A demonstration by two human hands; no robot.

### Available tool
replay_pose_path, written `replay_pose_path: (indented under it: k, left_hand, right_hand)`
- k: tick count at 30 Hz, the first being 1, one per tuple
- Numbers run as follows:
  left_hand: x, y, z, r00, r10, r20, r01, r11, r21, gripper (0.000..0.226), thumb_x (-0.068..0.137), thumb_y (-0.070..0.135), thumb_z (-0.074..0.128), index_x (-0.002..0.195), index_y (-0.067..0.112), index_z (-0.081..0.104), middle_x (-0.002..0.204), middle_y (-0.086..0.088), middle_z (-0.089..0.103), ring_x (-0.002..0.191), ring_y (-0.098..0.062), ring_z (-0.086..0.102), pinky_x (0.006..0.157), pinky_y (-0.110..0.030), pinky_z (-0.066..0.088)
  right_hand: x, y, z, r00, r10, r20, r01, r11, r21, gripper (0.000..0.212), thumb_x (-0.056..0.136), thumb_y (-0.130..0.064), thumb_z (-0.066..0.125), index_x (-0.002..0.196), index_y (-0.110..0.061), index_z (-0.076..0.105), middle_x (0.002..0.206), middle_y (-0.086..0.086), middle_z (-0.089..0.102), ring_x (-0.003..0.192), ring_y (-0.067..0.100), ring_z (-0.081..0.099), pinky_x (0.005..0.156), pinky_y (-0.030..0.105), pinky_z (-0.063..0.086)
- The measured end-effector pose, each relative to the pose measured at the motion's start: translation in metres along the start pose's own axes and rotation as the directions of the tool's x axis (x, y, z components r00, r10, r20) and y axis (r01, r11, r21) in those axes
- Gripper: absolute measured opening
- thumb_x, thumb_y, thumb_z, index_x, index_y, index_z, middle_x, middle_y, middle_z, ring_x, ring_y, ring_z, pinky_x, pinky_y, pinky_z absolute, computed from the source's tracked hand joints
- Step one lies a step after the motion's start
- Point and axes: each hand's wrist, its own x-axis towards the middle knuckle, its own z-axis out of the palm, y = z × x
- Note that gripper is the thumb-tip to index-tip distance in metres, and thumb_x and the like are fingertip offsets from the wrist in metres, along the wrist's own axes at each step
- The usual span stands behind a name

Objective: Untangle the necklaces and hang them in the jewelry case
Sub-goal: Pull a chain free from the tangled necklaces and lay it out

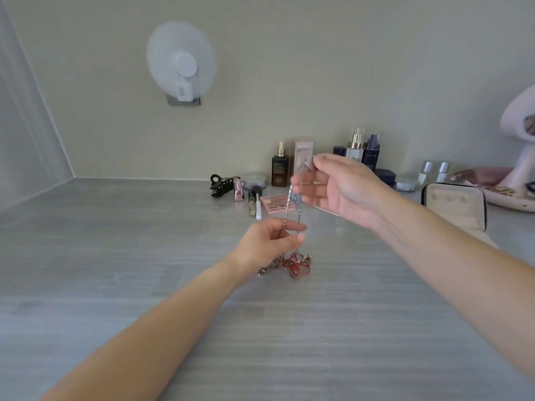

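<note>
A thin silver chain necklace [292, 202] hangs taut between my two hands above the grey table. My right hand [341, 188] pinches its upper end, raised in front of the cosmetics. My left hand [270, 244] pinches the chain lower down, just above a tangled heap of necklaces [289, 264] with gold chain and red cord lying on the table. The chain's lower part runs into that heap. The cream jewelry case [454, 206], zip-edged, stands open at the right with its lid upright.
Cosmetics line the back of the grey table [115, 256]: a black hair claw [221, 185], a brush [257, 204], a pink palette [276, 204], a dark serum bottle [280, 169], several other bottles. A pink dish [503, 192] sits at far right. A white fan [182, 62] hangs on the wall.
</note>
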Motion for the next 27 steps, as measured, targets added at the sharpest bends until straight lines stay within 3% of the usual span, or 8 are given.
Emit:
replay_pose_path:
  k: [2,7,10,14,17,21,24,27]
  left_hand:
    - [-0.002,0.0,0.003,1.0,-0.003,-0.006,0.003,0.999,0.049,0.007,0.082,0.015,0.066,0.084,0.021,0.067,0.068,-0.003,0.052,0.065,-0.014,0.041,0.056,-0.018,0.034]
    - [-0.001,-0.002,-0.006,0.998,-0.036,-0.049,0.039,0.996,0.078,0.002,0.081,0.017,0.068,0.079,0.017,0.068,0.075,-0.006,0.059,0.067,-0.012,0.047,0.057,-0.013,0.038]
    - [0.002,-0.003,-0.014,0.996,-0.065,-0.065,0.066,0.998,0.012,0.003,0.08,0.021,0.069,0.077,0.019,0.069,0.068,0.004,0.058,0.063,-0.005,0.049,0.063,-0.012,0.041]
    - [0.003,-0.003,-0.024,0.995,-0.079,-0.06,0.07,0.987,-0.147,0.011,0.084,0.023,0.062,0.077,0.019,0.069,0.067,0.008,0.064,0.068,-0.006,0.058,0.078,-0.024,0.043]
    - [0.003,-0.001,-0.029,0.996,-0.085,-0.016,0.076,0.946,-0.316,0.016,0.089,0.019,0.053,0.083,0.011,0.066,0.057,0.007,0.062,0.058,-0.009,0.058,0.069,-0.022,0.046]
    - [0.005,0.0,-0.038,0.992,-0.12,-0.032,0.097,0.909,-0.405,0.016,0.091,0.018,0.052,0.086,0.011,0.065,0.052,0.009,0.053,0.047,-0.006,0.048,0.061,-0.022,0.05]
    - [0.007,0.0,-0.043,0.987,-0.142,-0.075,0.094,0.888,-0.45,0.017,0.091,0.016,0.052,0.081,0.01,0.065,0.052,0.006,0.049,0.041,-0.004,0.041,0.045,-0.018,0.041]
    - [0.01,-0.004,-0.051,0.973,-0.183,-0.139,0.113,0.907,-0.405,0.014,0.089,0.015,0.055,0.083,0.006,0.064,0.053,0.004,0.048,0.039,-0.004,0.038,0.039,-0.016,0.033]
  right_hand:
    - [0.003,-0.008,0.009,1.0,-0.019,0.002,0.019,1.0,-0.018,0.023,0.099,-0.02,0.035,0.08,-0.016,0.047,0.078,0.007,0.073,0.053,0.014,0.065,0.05,0.021,0.051]
    - [0.007,-0.029,0.014,0.992,-0.11,-0.068,0.104,0.991,-0.078,0.021,0.098,-0.02,0.037,0.078,-0.017,0.045,0.093,0.008,0.072,0.042,0.011,0.054,0.047,0.021,0.046]
    - [0.009,-0.04,0.007,0.978,-0.141,-0.154,0.133,0.989,-0.062,0.019,0.096,-0.018,0.04,0.079,-0.017,0.048,0.092,0.006,0.073,0.037,0.011,0.046,0.044,0.02,0.042]
    - [0.01,-0.046,-0.011,0.954,-0.14,-0.266,0.137,0.99,-0.029,0.019,0.094,-0.019,0.04,0.078,-0.02,0.05,0.077,0.0,0.072,0.037,0.009,0.04,0.043,0.018,0.037]
    - [0.01,-0.044,-0.024,0.932,-0.122,-0.342,0.123,0.992,-0.019,0.018,0.092,-0.019,0.04,0.077,-0.021,0.049,0.064,-0.002,0.069,0.035,0.008,0.038,0.042,0.016,0.033]
    - [0.011,-0.038,-0.041,0.9,-0.107,-0.422,0.096,0.994,-0.047,0.016,0.089,-0.017,0.041,0.075,-0.02,0.048,0.056,-0.003,0.067,0.036,0.008,0.036,0.045,0.02,0.028]
    - [0.008,-0.031,-0.046,0.898,-0.087,-0.432,0.067,0.996,-0.062,0.019,0.091,-0.019,0.04,0.074,-0.02,0.047,0.058,-0.004,0.068,0.036,0.007,0.039,0.043,0.018,0.028]
    - [0.005,-0.019,-0.05,0.884,-0.053,-0.465,0.04,0.999,-0.038,0.023,0.092,-0.016,0.042,0.07,-0.019,0.05,0.061,-0.002,0.068,0.039,0.008,0.046,0.044,0.019,0.031]
